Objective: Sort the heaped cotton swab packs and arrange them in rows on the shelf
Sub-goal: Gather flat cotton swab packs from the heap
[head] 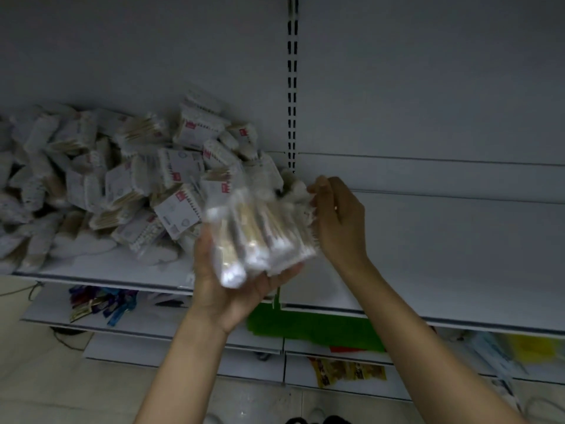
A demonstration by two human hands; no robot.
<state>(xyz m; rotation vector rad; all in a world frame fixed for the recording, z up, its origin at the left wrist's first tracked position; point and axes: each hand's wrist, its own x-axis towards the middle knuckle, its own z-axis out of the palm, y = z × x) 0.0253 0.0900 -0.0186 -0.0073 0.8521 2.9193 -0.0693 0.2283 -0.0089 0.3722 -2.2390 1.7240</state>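
Your left hand is palm up in front of the shelf. It cradles a bundle of swab packs from below, with the thumb up the left side and the fingers curled under the right. The bundle is blurred, so you cannot count its packs. Your right hand is at the bundle's upper right corner, its fingers bunched and pinching the wrapper edge there. The heap of swab packs lies jumbled on the left part of the same shelf, just behind and left of the bundle and reaching to the slotted rail on the back wall. Below, a lower shelf carries coloured packets, and a green sheet lies to their right.
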